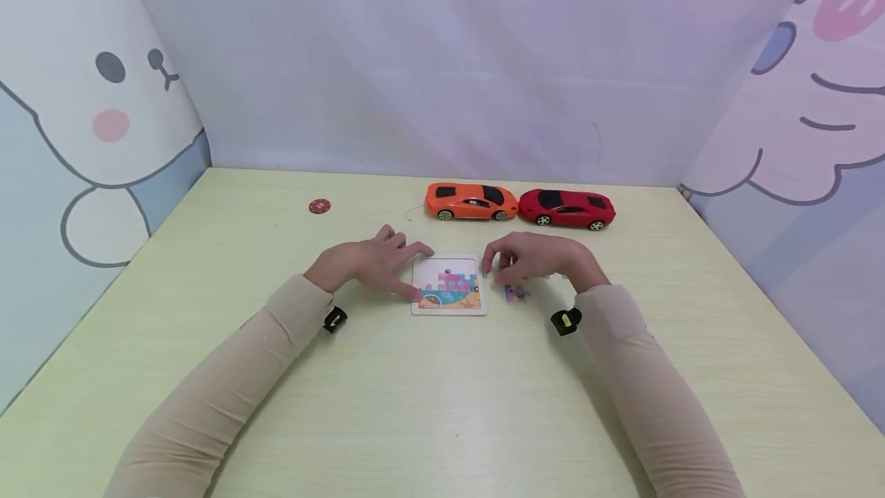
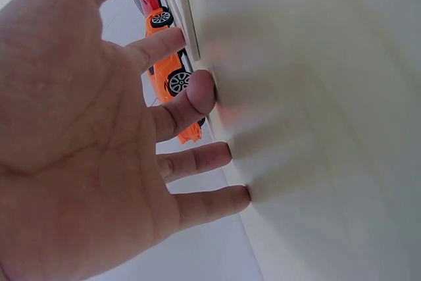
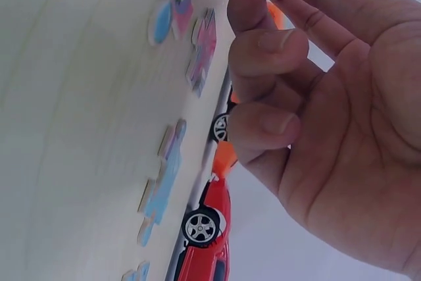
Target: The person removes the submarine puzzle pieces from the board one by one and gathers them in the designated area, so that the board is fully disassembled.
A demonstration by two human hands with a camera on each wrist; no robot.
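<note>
Head view puts the puzzle tray (image 1: 449, 312) mid-table, pieces (image 1: 452, 283) filling its near part. I see the left hand (image 1: 376, 261) with fingers spread, thumb on the tray's left edge, index at its far-left corner. Beside the right edge, the right hand (image 1: 528, 254) curls; I cannot tell whether it pinches anything. Uneven left-hand pressure could skid the tray; a low right knuckle could scatter the loose pieces (image 1: 516, 293).

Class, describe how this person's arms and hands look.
The long, plain beige fabric left sleeve matches the beige fabric right sleeve. A small black device shows beside the left one, a similar black device with a yellowish mark beside the right. Neither the bare left hand nor right hand is gloved.
</note>
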